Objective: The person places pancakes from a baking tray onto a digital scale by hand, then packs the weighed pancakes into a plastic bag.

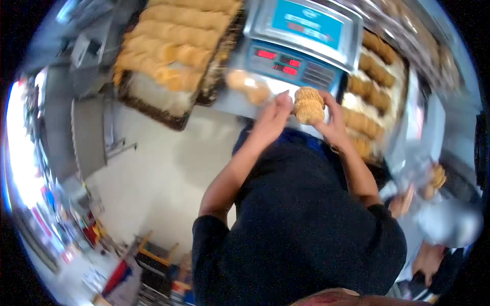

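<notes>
With the stack of pastries [309, 106] before the scale [302, 47], you were at the handling step: your right hand [334, 122] grasped it, your left hand [273, 117], grip indeterminable, lay just beside, and any next move seemingly called for gentle support.

Rough-textured biscuits [309, 105], shiny metal scale pan [259, 23]

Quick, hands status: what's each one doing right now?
Left hand: blurred, fingers partly curled beside the stack; whether it grips anything can't be told.
Right hand: closed around a stack of golden baked rounds.
</notes>
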### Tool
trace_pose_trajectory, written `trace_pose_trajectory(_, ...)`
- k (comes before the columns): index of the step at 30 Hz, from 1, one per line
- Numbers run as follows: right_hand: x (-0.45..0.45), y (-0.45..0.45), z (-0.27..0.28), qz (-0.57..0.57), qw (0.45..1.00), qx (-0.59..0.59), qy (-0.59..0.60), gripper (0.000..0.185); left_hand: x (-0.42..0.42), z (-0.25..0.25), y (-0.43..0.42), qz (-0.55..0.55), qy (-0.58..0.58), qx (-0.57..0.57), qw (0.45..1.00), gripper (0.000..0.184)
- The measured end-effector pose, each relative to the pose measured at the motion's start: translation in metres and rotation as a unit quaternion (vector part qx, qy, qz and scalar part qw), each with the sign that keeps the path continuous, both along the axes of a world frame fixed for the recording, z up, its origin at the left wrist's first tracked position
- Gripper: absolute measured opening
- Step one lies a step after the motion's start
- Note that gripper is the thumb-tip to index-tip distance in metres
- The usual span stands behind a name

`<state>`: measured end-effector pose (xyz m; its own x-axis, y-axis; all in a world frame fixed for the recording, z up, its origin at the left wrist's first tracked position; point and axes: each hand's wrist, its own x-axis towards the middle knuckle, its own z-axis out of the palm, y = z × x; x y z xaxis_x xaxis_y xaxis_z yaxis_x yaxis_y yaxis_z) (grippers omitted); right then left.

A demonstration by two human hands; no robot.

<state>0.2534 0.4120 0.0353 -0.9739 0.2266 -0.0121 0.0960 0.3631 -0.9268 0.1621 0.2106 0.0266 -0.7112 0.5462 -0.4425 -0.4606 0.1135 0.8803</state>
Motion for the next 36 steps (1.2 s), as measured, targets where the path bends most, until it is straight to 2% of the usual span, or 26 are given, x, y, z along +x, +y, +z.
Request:
trace_pose_trajectory(1,0.015,0.004,-0.008,-0.044,0.996,-0.068,-0.037,0.068,0.004,0.006,-0.006,-0.015,0.227,-0.121,0.966,0.035)
trace_pose_trajectory(2,0.023,0.002,-0.012,-0.080,0.985,-0.140,-0.066,0.063,0.004,0.009,-0.017,-0.029,0.226,-0.114,0.967,0.035)
trace_pose_trajectory(3,0.029,0.006,-0.007,-0.064,0.975,-0.182,-0.110,0.056,0.009,0.008,-0.026,-0.037,0.267,-0.165,0.949,0.030)
trace_pose_trajectory(4,0.032,0.007,-0.010,-0.074,0.973,-0.185,-0.114,0.056,0.010,0.008,-0.033,-0.045,0.306,-0.217,0.926,0.026)
trace_pose_trajectory(6,0.046,0.007,-0.038,-0.039,0.949,-0.162,-0.266,0.054,0.019,-0.003,-0.036,-0.050,0.321,-0.194,0.926,0.029)
trace_pose_trajectory(8,0.052,-0.009,-0.075,-0.024,0.942,-0.218,-0.253,0.053,0.023,-0.011,-0.033,-0.071,0.430,-0.243,0.866,0.031)
trace_pose_trajectory(9,0.049,-0.018,-0.089,-0.024,0.929,-0.270,-0.254,0.053,0.021,-0.014,-0.028,-0.072,0.430,-0.241,0.867,0.031)
trace_pose_trajectory(11,0.033,-0.034,-0.096,-0.021,0.896,-0.367,-0.248,0.054,0.014,-0.018,-0.017,-0.071,0.527,-0.250,0.809,0.032)
trace_pose_trajectory(13,0.014,-0.047,-0.097,-0.012,0.867,-0.446,-0.223,0.054,0.014,-0.027,-0.013,-0.081,0.526,-0.265,0.804,0.028)
trace_pose_trajectory(14,0.007,-0.051,-0.101,-0.012,0.866,-0.447,-0.223,0.054,0.014,-0.032,-0.012,-0.091,0.527,-0.280,0.797,0.024)
trace_pose_trajectory(16,-0.004,-0.058,-0.110,-0.011,0.799,-0.575,-0.174,0.054,0.015,-0.042,-0.015,-0.089,0.512,-0.288,0.804,0.021)
trace_pose_trajectory(20,-0.016,-0.069,-0.125,-0.008,0.771,-0.620,-0.147,0.054,0.014,-0.043,-0.017,-0.056,0.526,-0.301,0.793,0.011)
trace_pose_trajectory(24,-0.027,-0.076,-0.124,-0.030,0.814,-0.556,-0.164,0.048,0.015,-0.046,-0.020,-0.043,0.564,-0.314,0.763,0.010)
trace_pose_trajectory(26,-0.031,-0.079,-0.128,-0.050,0.881,-0.448,-0.144,0.042,0.015,-0.054,-0.023,-0.049,0.578,-0.313,0.752,0.009)
trace_pose_trajectory(30,-0.031,-0.077,-0.126,-0.007,0.897,-0.416,-0.153,0.037,0.016,-0.056,-0.026,-0.038,0.573,-0.332,0.748,0.010)
trace_pose_trajectory(32,-0.030,-0.080,-0.123,-0.036,0.794,-0.582,-0.172,0.034,0.012,-0.047,-0.024,-0.011,0.589,-0.328,0.738,0.009)
trace_pose_trajectory(36,-0.034,-0.094,-0.113,-0.065,0.757,-0.631,-0.156,0.030,0.014,-0.051,-0.028,-0.043,0.554,-0.351,0.754,0.008)
